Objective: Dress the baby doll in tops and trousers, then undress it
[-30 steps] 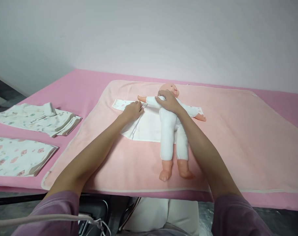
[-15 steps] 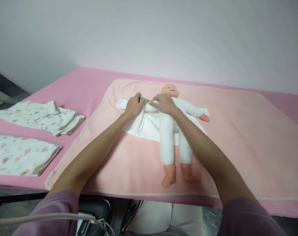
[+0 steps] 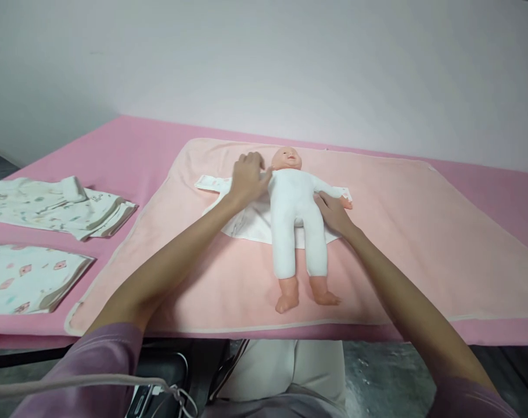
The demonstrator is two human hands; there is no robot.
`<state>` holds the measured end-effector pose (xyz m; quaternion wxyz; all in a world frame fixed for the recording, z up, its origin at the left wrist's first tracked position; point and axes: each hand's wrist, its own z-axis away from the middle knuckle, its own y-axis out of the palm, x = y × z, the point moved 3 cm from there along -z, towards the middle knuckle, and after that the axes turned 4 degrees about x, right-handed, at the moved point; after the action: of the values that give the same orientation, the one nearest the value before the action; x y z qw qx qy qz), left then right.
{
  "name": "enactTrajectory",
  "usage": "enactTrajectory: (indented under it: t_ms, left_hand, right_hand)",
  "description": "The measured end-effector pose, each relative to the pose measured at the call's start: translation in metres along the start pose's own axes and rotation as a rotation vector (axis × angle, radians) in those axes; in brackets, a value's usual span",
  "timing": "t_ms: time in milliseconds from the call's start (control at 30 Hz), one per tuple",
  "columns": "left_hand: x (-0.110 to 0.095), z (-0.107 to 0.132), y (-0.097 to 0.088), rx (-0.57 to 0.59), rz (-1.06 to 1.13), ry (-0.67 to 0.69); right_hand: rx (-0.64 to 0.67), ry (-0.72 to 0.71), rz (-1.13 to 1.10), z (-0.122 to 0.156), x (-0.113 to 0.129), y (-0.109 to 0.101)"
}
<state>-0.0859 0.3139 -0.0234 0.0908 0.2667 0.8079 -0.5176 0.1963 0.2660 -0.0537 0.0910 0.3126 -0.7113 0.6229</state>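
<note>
A baby doll (image 3: 295,216) in a white bodysuit lies face up on a pale pink blanket (image 3: 403,232), head towards the wall. An open white garment (image 3: 246,223) is spread under its back. My left hand (image 3: 247,177) rests on the doll's right shoulder and arm, covering them, fingers curled over the sleeve; what it holds is hidden. My right hand (image 3: 332,212) lies beside the doll's left flank, on the garment's edge under its other arm, fingers stretched out flat.
Two folded patterned cloths lie at the left on the pink table cover (image 3: 128,145): one stack (image 3: 58,206) farther back, another (image 3: 28,278) near the front edge. A white wall stands behind. A cable and dark gear (image 3: 159,392) hang below the table's front edge.
My right hand left the doll's chest and right arm and moved down to its left side. My left hand shifted up onto the doll's right shoulder. The doll's chest now shows uncovered.
</note>
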Motion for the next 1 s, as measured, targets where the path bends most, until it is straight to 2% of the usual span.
enactTrajectory:
  t_ms: [67, 167, 267, 300, 367, 533, 633, 767, 833, 933, 1000]
  left_hand:
    - [-0.044, -0.013, 0.019, 0.091, -0.010, 0.156]
    - [-0.101, -0.037, 0.057, 0.338, -0.061, 0.333]
    - [-0.126, -0.056, 0.089, 0.563, -0.156, 0.348]
    - [-0.127, -0.060, 0.095, 0.590, -0.175, 0.343]
    - [-0.124, -0.065, 0.102, 0.541, -0.175, 0.318]
    - [-0.095, -0.061, 0.093, 0.175, 0.017, 0.177]
    - [-0.083, -0.055, 0.082, 0.056, 0.105, 0.131]
    - [-0.080, -0.051, 0.073, 0.026, 0.138, 0.108]
    - [-0.081, -0.051, 0.072, 0.037, 0.142, 0.111]
    - [-0.081, -0.052, 0.071, 0.042, 0.168, 0.105]
    - [-0.079, -0.054, 0.069, 0.049, 0.200, 0.094]
  right_hand:
    - [0.144, -0.025, 0.081, 0.005, -0.016, 0.003]
    - [0.291, -0.057, 0.290, -0.006, -0.019, 0.009]
    - [0.376, -0.037, 0.431, -0.022, -0.016, 0.011]
    - [0.377, -0.025, 0.445, -0.027, -0.016, 0.010]
    - [0.365, 0.001, 0.476, -0.034, -0.018, 0.009]
    - [0.289, 0.099, 0.500, -0.047, -0.022, 0.012]
    - [0.260, 0.139, 0.504, -0.054, -0.019, 0.019]
    - [0.234, 0.185, 0.487, -0.056, -0.014, 0.027]
    - [0.212, 0.161, 0.470, -0.055, -0.013, 0.028]
    - [0.173, 0.110, 0.412, -0.056, -0.017, 0.020]
    - [0.133, 0.126, 0.340, -0.058, -0.024, 0.007]
